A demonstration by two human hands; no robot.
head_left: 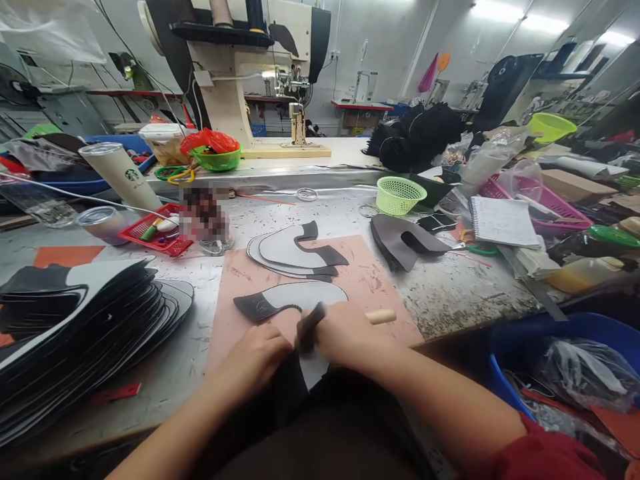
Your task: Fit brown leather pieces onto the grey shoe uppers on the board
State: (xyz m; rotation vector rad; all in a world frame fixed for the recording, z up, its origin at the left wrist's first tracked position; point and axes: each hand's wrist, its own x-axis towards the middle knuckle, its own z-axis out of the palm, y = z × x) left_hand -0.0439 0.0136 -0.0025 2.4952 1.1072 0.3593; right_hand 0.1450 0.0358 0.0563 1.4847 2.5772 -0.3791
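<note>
My right hand is closed around a hammer; its dark head is slightly blurred and its pale wooden handle sticks out to the right. Under the hammer head lies a curved grey-and-black shoe upper piece, partly covered by my hands. My left hand is closed at the piece's inner edge, with its fingertips beside the hammer head. The work lies on a pinkish board. Just beyond it, more curved upper pieces lie overlapped on the board.
A tall stack of cut pieces stands at the left. Dark grey pieces and a green basket sit to the right. Behind are a tumbler, a red tray and a sewing machine. A blue bin stands at lower right.
</note>
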